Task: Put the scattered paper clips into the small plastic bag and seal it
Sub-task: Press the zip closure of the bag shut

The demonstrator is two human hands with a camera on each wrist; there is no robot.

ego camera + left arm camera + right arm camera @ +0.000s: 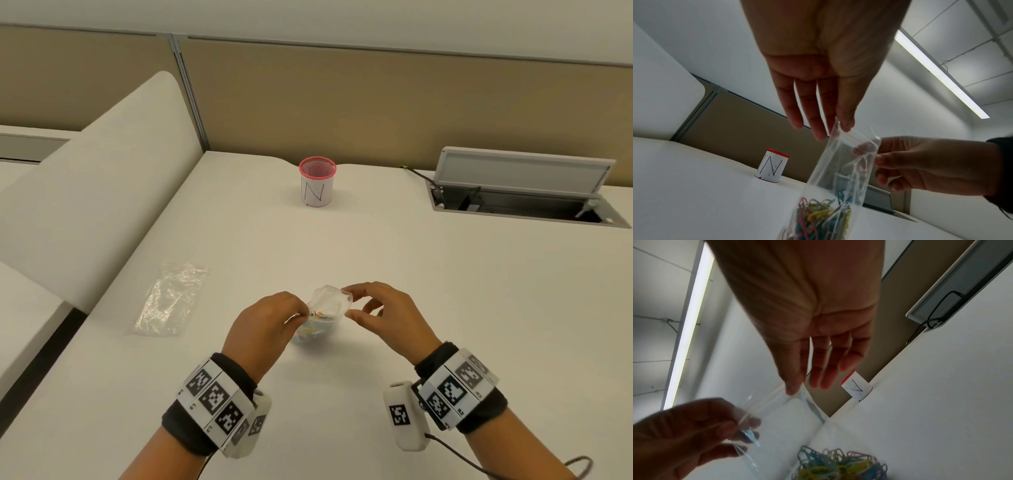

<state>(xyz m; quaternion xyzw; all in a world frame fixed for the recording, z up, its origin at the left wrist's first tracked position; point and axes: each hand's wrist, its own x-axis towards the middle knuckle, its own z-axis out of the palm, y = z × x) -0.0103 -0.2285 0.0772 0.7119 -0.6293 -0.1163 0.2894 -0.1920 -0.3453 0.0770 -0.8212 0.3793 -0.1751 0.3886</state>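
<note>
A small clear plastic bag [330, 301] hangs upright just above the white table [462, 291], held between both hands. Coloured paper clips [818, 217] fill its bottom, and they also show in the right wrist view as a heap of clips [840, 465]. My left hand [301, 310] pinches the bag's top left corner between thumb and forefinger, the other fingers [795, 113] straight. My right hand [349, 305] pinches the top right corner, and its fingertips [861, 150] show through the plastic. I cannot tell whether the zip strip is pressed closed. I see no loose clips on the table.
A white cup [317, 185] with a red rim, marked N, stands at the back centre. A larger clear bag [171, 298] lies flat to the left. An open cable hatch [527, 202] is at the back right. A white divider [102, 171] bounds the left side.
</note>
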